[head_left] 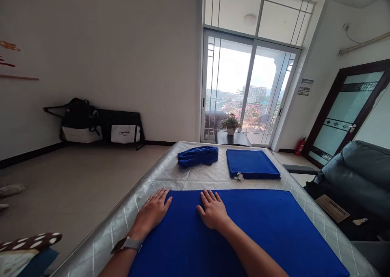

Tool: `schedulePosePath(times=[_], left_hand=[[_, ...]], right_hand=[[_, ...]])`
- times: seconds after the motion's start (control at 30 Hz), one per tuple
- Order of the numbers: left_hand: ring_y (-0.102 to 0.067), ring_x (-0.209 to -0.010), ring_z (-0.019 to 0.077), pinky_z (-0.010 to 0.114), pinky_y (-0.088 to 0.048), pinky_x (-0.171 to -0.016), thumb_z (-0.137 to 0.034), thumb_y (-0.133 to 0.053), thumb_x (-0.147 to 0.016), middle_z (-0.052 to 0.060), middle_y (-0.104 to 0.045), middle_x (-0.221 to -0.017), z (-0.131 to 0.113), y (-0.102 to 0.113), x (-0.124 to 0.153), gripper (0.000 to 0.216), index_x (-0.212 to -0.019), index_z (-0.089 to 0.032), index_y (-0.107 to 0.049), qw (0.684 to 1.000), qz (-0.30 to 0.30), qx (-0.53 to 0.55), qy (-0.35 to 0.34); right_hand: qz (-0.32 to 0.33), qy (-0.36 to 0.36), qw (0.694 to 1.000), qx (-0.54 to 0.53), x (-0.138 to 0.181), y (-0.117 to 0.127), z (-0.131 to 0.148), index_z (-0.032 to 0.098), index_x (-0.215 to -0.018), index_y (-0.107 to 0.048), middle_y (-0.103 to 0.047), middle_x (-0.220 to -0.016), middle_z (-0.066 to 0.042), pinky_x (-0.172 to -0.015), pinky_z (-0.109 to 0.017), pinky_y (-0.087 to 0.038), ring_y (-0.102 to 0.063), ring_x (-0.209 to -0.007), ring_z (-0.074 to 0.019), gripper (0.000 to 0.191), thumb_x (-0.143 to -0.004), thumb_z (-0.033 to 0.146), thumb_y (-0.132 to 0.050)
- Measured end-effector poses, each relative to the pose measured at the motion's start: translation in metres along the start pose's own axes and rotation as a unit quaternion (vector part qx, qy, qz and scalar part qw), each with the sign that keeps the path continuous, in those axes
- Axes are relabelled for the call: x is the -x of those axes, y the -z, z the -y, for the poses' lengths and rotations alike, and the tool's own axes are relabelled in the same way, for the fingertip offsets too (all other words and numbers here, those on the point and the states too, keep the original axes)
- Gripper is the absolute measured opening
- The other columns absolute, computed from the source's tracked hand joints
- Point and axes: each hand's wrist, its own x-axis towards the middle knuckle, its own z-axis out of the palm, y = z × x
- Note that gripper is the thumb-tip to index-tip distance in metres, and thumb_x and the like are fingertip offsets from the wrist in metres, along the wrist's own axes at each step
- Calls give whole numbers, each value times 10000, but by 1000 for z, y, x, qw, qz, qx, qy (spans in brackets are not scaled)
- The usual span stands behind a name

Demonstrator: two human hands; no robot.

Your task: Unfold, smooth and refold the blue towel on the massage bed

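A blue cloth (258, 228) lies spread flat on a silver-white quilted table cover (115, 224), its near edge running out of view. My left hand (154, 209) rests at the cloth's left edge with its fingers stretched out. On the cloth's far middle part, my right hand (213, 210) lies flat, fingers extended. Neither hand grasps anything. Beyond them sits a loosely bunched blue cloth (198, 156) at the left. To its right is a neat stack of folded blue cloth (252, 162) with white tags at its front edge.
A potted plant (231, 124) stands on a dark chair or small table (221, 138) past the far end. To the right is a dark leather sofa (365, 179). Bags (81, 114) rest against the left wall, and a polka-dot fabric (33, 242) shows at lower left.
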Motion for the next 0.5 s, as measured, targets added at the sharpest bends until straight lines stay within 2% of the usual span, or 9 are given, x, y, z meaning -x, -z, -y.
schedulePosePath(times=[0.1,0.23,0.37,0.5], left_hand=[[-386,-1471,269,470,-255,-1235,-496,-277,-978,157,-457,-1569,3,-5,-1,669,-1475,-98,-480,1000,-9,6,-1],[-393,-1467,274,476,-258,-1233,-497,-279,-966,165,-476,-1554,4,-8,-3,681,-1465,-85,-490,1000,-20,-2,3],[-384,-1473,260,462,-240,-1240,-495,-274,-966,157,-463,-1565,3,-7,-3,681,-1476,-92,-478,1000,-7,-2,4],[-385,-1472,258,459,-239,-1243,-493,-269,-967,151,-466,-1564,1,-4,-2,679,-1473,-95,-483,1000,-9,-3,8]], right_hand=[[12,-24,1000,14,19,15,-32,182,-1615,-171,-110,-1682,-41,-1254,-417,-28,-54,-1551,-192,710,-1023,573,-184],[20,-70,996,52,55,38,-91,225,-1619,-149,-103,-1680,7,-1252,-383,-21,-52,-1549,-171,702,-1017,588,-157],[-1,-141,985,96,97,62,-167,215,-1613,-189,-162,-1674,8,-1252,-362,-48,-90,-1546,-161,720,-1008,605,-155],[-45,-243,958,146,139,84,-247,168,-1602,-237,-210,-1669,-34,-1251,-395,-99,-144,-1540,-185,709,-1006,547,-180]])
